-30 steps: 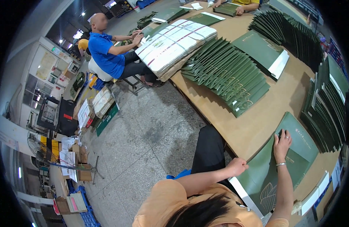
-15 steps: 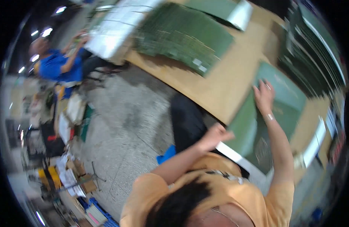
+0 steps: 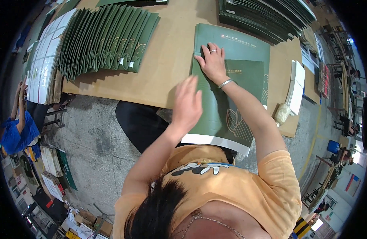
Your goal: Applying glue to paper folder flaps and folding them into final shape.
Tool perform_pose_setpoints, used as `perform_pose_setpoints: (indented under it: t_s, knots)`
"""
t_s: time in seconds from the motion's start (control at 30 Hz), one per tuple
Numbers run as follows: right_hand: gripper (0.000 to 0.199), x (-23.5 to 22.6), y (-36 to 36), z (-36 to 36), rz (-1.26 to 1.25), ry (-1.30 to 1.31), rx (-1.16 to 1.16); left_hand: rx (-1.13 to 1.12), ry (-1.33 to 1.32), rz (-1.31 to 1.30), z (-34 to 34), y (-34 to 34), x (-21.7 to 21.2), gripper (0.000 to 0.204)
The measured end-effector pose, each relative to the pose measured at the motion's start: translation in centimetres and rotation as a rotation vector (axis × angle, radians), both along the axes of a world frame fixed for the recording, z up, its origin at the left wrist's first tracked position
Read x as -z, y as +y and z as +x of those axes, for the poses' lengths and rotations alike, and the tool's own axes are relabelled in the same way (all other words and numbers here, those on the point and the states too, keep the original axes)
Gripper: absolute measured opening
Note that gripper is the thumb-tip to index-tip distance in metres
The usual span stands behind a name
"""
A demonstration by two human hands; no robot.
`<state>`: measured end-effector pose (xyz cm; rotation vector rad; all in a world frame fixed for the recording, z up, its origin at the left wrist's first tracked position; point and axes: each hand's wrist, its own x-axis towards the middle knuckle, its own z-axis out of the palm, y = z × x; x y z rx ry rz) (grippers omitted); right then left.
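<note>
A dark green printed paper sheet [image 3: 241,93] with a pale floral outline lies in front of me, overlapping another green sheet [image 3: 253,42] beneath it. A white strip [image 3: 217,142] runs along the near edge, over my lap. My right hand [image 3: 213,65], wearing a ring and a bangle, lies with spread fingers on the upper left part of the sheets. Slightly blurred, my left hand [image 3: 187,102] hovers by their left edge, fingers stretched out and nothing held. Whether it touches the paper I cannot tell.
Fanned green folded paper pieces [image 3: 108,42] stand at the table's left, beside a white bundle [image 3: 52,55]. Another dark green stack [image 3: 263,18] is at the far right. White strips [image 3: 295,85] and a pale wrapped roll [image 3: 282,114] lie right. A person in blue [image 3: 20,131] sits left.
The view has turned, so the table sits straighter. My left hand has gone from curled near the sheet's near corner to stretched out further up its left side. My right hand stays on the paper.
</note>
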<state>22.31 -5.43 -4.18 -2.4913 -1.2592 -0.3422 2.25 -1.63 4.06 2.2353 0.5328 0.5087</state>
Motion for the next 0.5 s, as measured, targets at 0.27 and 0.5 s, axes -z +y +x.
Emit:
perform_pose_setpoints:
  t_s: [0.27,0.5]
  knots:
    - [0.040,-2.5,0.5,1.1,0.397,0.256,-0.014,0.030,0.412,0.486,4.5,-1.2,6.3,0.067]
    - [0.049,-12.9,-9.3,3.1,0.508,0.294,0.626,0.018,0.397,0.450,8.2,0.2,5.4,0.058]
